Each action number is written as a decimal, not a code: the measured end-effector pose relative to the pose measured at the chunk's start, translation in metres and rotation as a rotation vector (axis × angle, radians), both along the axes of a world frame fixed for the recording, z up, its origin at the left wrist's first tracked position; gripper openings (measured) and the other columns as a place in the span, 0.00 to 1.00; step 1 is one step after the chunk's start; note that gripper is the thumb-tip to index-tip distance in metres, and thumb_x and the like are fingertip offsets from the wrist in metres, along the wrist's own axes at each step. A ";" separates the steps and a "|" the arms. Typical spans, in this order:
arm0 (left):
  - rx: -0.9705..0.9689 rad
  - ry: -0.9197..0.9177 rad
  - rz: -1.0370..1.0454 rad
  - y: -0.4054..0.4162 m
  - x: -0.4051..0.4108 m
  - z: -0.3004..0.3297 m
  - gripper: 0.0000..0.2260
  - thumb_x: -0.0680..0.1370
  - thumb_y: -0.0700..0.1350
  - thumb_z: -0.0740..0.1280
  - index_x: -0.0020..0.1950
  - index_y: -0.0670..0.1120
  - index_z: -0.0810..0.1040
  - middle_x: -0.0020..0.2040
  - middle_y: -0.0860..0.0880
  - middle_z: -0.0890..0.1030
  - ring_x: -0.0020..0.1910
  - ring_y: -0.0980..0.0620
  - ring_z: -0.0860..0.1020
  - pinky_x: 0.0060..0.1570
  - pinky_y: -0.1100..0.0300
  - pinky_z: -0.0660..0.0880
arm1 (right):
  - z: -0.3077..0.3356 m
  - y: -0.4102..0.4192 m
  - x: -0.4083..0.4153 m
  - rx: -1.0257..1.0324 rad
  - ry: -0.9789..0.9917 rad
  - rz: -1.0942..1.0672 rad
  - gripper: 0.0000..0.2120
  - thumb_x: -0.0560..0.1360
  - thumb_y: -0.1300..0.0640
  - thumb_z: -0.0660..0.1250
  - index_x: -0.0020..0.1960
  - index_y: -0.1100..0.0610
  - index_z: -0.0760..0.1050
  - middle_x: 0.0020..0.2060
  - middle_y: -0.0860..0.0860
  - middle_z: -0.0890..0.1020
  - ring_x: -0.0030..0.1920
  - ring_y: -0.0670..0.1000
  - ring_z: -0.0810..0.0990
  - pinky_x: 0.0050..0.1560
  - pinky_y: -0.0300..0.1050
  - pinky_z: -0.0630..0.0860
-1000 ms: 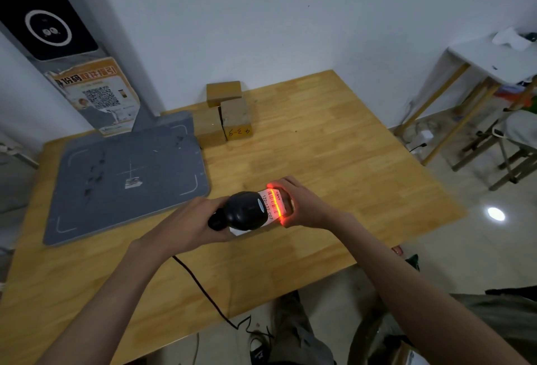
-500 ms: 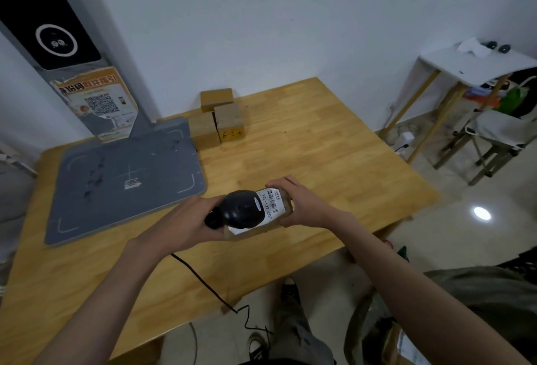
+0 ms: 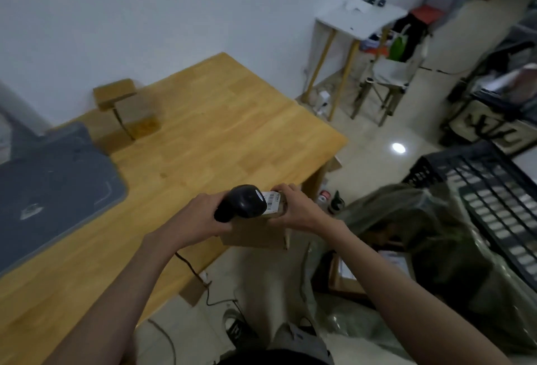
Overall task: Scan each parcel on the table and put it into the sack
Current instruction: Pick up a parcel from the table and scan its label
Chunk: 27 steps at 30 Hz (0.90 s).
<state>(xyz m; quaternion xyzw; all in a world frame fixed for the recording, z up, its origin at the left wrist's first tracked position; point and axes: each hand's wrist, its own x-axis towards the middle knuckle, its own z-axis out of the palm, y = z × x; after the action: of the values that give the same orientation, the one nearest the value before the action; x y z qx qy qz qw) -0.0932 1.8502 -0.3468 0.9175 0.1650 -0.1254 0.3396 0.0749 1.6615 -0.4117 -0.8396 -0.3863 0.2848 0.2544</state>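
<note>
- The left hand (image 3: 200,219) is curled round the handle of a black handheld barcode scanner (image 3: 242,203), whose rounded head sits just over the near right corner of the light wooden desk (image 3: 218,132).
- The right hand (image 3: 300,210) grips a small brown cardboard parcel with a white barcode label (image 3: 273,205), fingers wrapped over its far side, thumb side toward the scanner.
- The parcel is held between the two hands, touching the scanner's head, at the desk's near right corner.
- Most of the parcel is hidden by the scanner head and the right fingers; only part of the label and a sliver of cardboard show.
- A thin black cable (image 3: 189,266) hangs down from beneath the left hand past the desk's near edge.
- Three more brown cardboard parcels (image 3: 128,106) stand clustered at the desk's far edge, blurred.
- A dark grey mat (image 3: 52,184) covers the desk's left side, cut off by the frame.
- A translucent olive-green plastic sack (image 3: 421,248) lies open on the floor to the right of the desk; a labelled cardboard box inside it is dim and hard to make out.
</note>
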 end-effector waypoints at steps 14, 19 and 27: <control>-0.094 0.091 -0.155 -0.177 0.108 -0.067 0.19 0.69 0.43 0.74 0.58 0.52 0.76 0.46 0.50 0.82 0.38 0.55 0.82 0.41 0.53 0.82 | -0.053 -0.230 0.052 -0.324 -0.025 -0.276 0.43 0.67 0.51 0.80 0.75 0.52 0.60 0.68 0.52 0.64 0.68 0.56 0.67 0.66 0.57 0.73; -0.096 0.118 -0.171 -0.223 0.137 -0.086 0.17 0.71 0.42 0.74 0.57 0.50 0.76 0.46 0.49 0.81 0.40 0.53 0.82 0.42 0.53 0.81 | -0.070 -0.279 0.073 -0.399 -0.057 -0.309 0.42 0.68 0.49 0.79 0.75 0.50 0.60 0.66 0.52 0.63 0.67 0.56 0.65 0.60 0.53 0.73; -0.112 0.187 -0.213 -0.269 0.194 -0.114 0.16 0.70 0.42 0.74 0.47 0.58 0.71 0.39 0.52 0.80 0.33 0.56 0.82 0.33 0.60 0.79 | -0.101 -0.321 0.119 -0.468 -0.113 -0.327 0.42 0.69 0.47 0.79 0.75 0.51 0.60 0.68 0.53 0.62 0.69 0.58 0.62 0.60 0.56 0.76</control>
<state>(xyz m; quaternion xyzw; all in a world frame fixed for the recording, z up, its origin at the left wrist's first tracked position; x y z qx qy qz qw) 0.1012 1.5810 -0.4613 0.8937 0.0903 -0.2545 0.3583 0.1942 1.3405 -0.5127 -0.9411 -0.1832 0.2743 0.0742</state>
